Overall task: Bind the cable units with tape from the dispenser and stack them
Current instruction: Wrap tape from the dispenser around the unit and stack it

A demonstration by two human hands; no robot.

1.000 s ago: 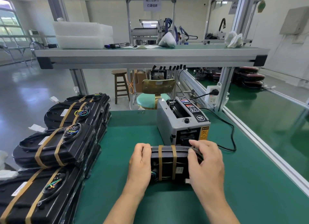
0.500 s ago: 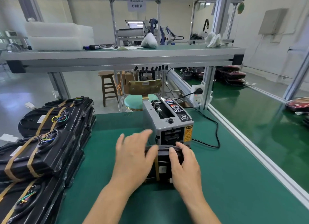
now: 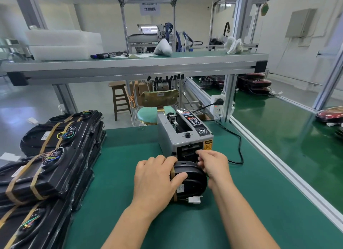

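Hiding dispenser (image 3: 183, 135) slot: curled right hand (image 3: 213, 164).

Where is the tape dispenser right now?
Head view, centre: the tape dispenser stands on the green mat just behind the cable unit the left hand holds.

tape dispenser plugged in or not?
Plugged in: a black plug sits in the white socket, and its cord runs down behind the tape dispenser. Switched on: cannot tell.

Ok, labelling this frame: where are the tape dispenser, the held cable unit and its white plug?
tape dispenser (image 3: 165, 135): head view, grey side panel.
cable unit (image 3: 197, 178): head view, black top face.
white plug (image 3: 194, 200): head view, plug body.
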